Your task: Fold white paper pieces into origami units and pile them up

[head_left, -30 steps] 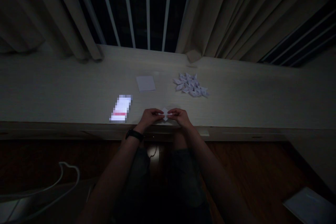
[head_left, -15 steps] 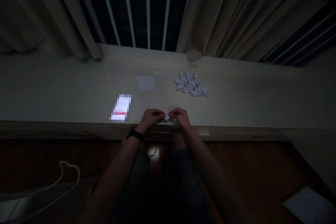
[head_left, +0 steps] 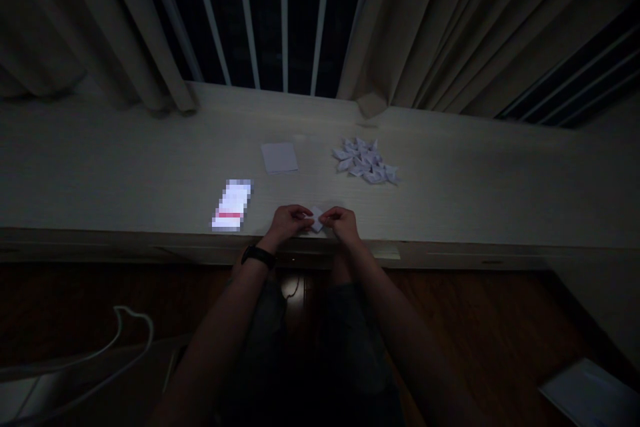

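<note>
Between my two hands, close to the front edge of the pale tabletop, is a small folded piece of white paper (head_left: 317, 219). My left hand (head_left: 290, 221), with a black band on its wrist, pinches the paper's left side between thumb and fingers. On the other side my right hand (head_left: 343, 220) grips the right corner with its fingertips. The fine folds are too small and dark to make out. Beyond the hands lie a square stack of white paper (head_left: 279, 157) and, to its right, a pile of several folded paper shapes (head_left: 367, 161) with pointed ends.
A lit phone (head_left: 232, 205), its screen blurred out, lies left of my hands on the tabletop (head_left: 475, 187). Curtains (head_left: 415, 27) and a barred window stand behind. A white cable (head_left: 135, 315) loops at the lower left. A flat pale object (head_left: 590, 387) is at the lower right.
Both hands keep hold of the folded paper near the same spot. The fingers and the paper have shifted only slightly, and the view has moved a little.
</note>
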`<state>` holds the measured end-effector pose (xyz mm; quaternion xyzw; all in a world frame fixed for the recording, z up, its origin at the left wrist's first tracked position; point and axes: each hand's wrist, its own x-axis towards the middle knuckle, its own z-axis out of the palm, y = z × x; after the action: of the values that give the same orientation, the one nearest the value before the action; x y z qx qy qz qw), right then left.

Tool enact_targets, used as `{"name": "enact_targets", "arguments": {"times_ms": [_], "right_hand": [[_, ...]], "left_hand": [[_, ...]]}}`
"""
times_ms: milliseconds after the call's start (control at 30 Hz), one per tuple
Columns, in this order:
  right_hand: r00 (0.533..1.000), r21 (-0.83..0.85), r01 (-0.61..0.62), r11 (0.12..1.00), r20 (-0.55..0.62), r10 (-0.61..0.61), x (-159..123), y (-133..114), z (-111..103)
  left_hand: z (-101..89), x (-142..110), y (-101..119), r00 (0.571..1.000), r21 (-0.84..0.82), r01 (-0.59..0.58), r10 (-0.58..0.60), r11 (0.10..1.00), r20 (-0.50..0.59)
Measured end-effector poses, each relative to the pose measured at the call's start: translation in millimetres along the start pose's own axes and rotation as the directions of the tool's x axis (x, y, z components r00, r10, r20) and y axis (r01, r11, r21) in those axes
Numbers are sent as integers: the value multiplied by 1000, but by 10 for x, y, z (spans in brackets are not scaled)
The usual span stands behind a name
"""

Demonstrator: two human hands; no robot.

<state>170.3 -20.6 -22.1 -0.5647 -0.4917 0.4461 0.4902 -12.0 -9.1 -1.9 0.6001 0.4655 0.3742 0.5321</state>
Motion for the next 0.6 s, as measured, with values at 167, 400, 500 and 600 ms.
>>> {"name": "enact_targets", "arguments": {"times_ms": [167, 400, 500, 600], "right_hand": [[994, -11, 80, 997, 77, -79, -5, -55, -9], [989, -13, 72, 997, 134, -70, -9, -77, -5], [992, 10, 31, 999, 118, -32, -6, -75, 1], [998, 19, 27, 999, 60, -29, 5, -70, -1]], "left_hand": [[-4, 0, 30, 1000, 17, -9, 10, 1000, -13], [15, 13, 22, 1000, 85, -31, 30, 996, 5], [34, 20, -1, 999, 106, -47, 47, 993, 5], [58, 10, 10, 1000, 54, -21, 20, 998, 15]]}}
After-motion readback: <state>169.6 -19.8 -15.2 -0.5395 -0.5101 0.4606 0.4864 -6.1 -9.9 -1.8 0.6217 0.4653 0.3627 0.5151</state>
